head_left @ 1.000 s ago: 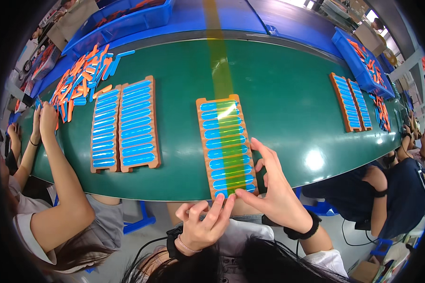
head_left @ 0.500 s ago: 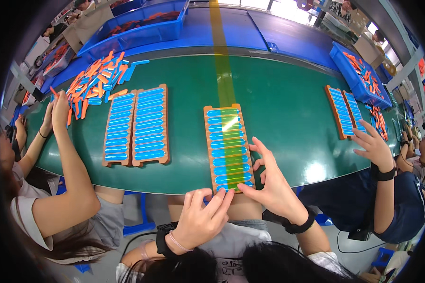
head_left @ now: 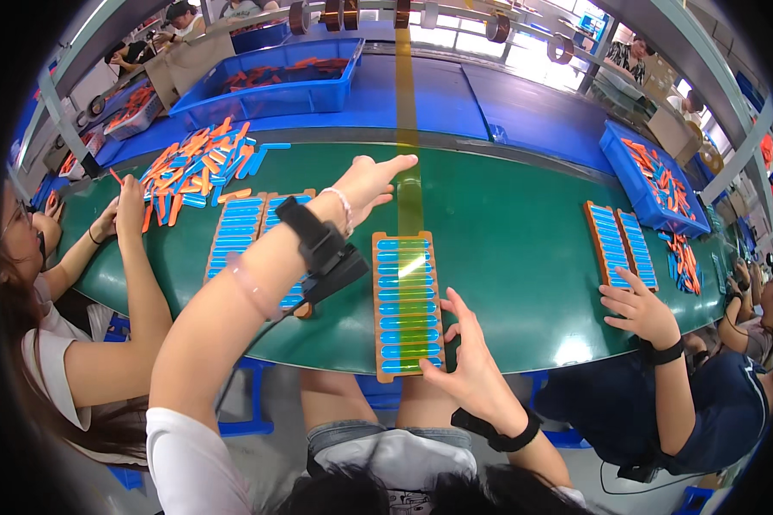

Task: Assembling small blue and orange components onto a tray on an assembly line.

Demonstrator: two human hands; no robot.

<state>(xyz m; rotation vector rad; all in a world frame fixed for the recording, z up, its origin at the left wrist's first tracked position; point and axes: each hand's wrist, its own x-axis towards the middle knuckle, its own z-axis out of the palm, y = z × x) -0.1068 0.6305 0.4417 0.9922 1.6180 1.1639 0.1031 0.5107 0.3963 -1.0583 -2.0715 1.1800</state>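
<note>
An orange-brown slotted tray (head_left: 381,369) stands in front of me, with a row of blue strip-shaped pieces (head_left: 390,323) across it. A translucent amber tape (head_left: 410,215) runs lengthwise over the pieces and stretches away to a roll (head_left: 402,14) overhead. My left hand (head_left: 365,190) reaches out beyond the tray's far end, index finger stretched to the tape; whether it touches is unclear. My right hand (head_left: 472,369) is at the tray's near right corner, thumb tip on the tape's near end, other fingers spread beside the right edge.
Two filled trays (head_left: 240,219) lie left, partly behind my left arm, near a pile of orange and blue pieces (head_left: 202,163). Blue bins (head_left: 343,94) (head_left: 653,184) stand at the back left and right. Co-workers sit both sides; one's hand (head_left: 640,311) is by two trays (head_left: 605,245).
My left hand has left the tray's near end and moved forward past its far end to the tape. My right hand stays at the near corner. The view has tilted up.
</note>
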